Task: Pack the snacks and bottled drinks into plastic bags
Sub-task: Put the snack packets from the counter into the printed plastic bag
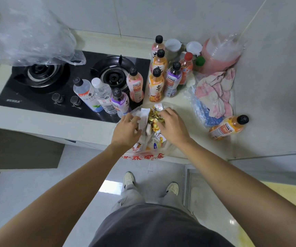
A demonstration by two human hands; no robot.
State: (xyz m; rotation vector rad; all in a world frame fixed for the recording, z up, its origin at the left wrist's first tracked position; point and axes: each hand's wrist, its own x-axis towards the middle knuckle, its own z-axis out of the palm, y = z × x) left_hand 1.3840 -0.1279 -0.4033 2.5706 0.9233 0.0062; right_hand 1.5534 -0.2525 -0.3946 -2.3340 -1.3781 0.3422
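Counter (182, 106): pale worktop running into a tiled corner, carrying everything below.
Gas hob (68, 82): black two-burner hob set into the counter's left part; four bottles stand on its front right area.
Loose clear bag (27, 34): crumpled clear plastic at upper left, over the left burner.
Pink bag (220, 50): translucent pink plastic bag standing in the far corner.
Cloth (215, 91): pink and white rag lying crumpled on a blue-tinted plastic wrapper, right of the bottles.
Plastic bag (143, 155): white bag with red print at the counter's front edge, its mouth open, filled with snacks (154, 120) in gold and white wrappers.
Standing bottles (156, 86): a cluster of upright drinks behind the plastic bag, some on the hob, others on the counter, mostly black-capped.
Lying bottle (229, 126): an orange drink on its side, well to the right of the plastic bag.
Left hand (125, 129): at the bag's left rim, fingers curled around white wrapping there.
Right hand (172, 125): at the bag's right rim, fingertips bent into the gold packets; whether it pinches them cannot be told.
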